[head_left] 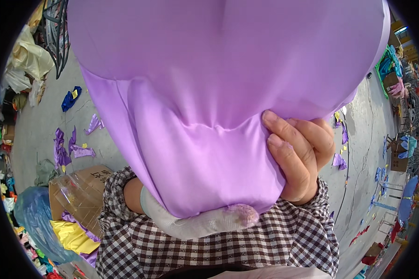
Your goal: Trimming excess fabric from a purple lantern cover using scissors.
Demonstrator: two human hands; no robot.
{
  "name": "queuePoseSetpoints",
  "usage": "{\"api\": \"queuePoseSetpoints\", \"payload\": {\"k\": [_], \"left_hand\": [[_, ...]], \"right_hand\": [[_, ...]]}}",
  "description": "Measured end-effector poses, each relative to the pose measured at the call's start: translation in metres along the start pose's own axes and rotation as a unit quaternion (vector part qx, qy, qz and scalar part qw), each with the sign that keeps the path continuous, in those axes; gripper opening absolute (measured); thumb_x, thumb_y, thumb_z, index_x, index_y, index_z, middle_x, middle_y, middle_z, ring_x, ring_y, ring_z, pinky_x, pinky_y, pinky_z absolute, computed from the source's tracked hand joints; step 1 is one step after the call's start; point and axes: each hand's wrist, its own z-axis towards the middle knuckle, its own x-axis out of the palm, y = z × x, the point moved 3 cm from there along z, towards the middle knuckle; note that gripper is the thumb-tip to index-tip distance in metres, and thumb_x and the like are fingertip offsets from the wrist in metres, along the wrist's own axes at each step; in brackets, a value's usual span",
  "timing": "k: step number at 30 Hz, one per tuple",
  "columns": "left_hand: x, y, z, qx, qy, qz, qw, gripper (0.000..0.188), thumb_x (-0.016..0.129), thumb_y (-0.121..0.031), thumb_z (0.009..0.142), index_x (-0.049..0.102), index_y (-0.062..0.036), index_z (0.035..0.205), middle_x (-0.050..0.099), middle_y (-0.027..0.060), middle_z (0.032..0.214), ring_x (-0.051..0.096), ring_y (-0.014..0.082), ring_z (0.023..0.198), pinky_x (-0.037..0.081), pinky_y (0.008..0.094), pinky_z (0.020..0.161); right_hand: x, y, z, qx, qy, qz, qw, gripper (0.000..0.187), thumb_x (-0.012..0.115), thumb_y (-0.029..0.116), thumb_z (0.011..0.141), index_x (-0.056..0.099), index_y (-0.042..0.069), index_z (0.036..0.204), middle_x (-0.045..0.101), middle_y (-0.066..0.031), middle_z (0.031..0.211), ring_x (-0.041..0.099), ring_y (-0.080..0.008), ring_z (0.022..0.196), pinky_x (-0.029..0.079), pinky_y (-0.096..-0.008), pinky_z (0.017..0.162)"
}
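Light is even and moderately bright, with a soft sheen on the satin-like cloth (214, 172) and faint, blurry-edged shading in its folds. The cloth's upper part looks smooth and slightly soft, while the right hand (302, 156) and the checked sleeve (116, 193) are fairly crisp. A small lamp (400, 30) glares white at upper right. The grey floor (354, 200) shows a dull light. Fisheye distortion bends and squeezes the sides, where detail smears into a black rim.
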Motion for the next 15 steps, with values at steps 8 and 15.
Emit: {"api": "queuePoseSetpoints", "payload": {"k": [8, 15], "left_hand": [[0.002, 0.004, -0.010, 0.084, -0.081, 0.136, 0.984, 0.083, 0.068, -0.018, 0.087, 0.020, 0.0103, 0.148, 0.039, 0.0175, 0.144, 0.038, 0.0249, 0.135, 0.025, 0.0389, 0.119], [0.006, 0.011, -0.017, 0.172, -0.133, 0.181, 0.959, 0.092, 0.067, -0.012, 0.077, 0.016, 0.0132, 0.150, 0.039, 0.0229, 0.146, 0.042, 0.0306, 0.135, 0.029, 0.0431, 0.119]], "right_hand": [[0.007, 0.002, -0.005, -0.040, 0.001, -0.069, 0.997, 0.011, 0.069, 0.009, 0.085, 0.064, 0.006, 0.094, 0.077, -0.0127, 0.100, 0.056, -0.0184, 0.087, 0.040, -0.0309, 0.068], [0.001, 0.007, -0.003, -0.058, 0.051, -0.080, 0.994, 0.012, 0.069, 0.010, 0.086, 0.061, 0.005, 0.093, 0.076, -0.0176, 0.108, 0.056, -0.0190, 0.089, 0.042, -0.0304, 0.066]]}}
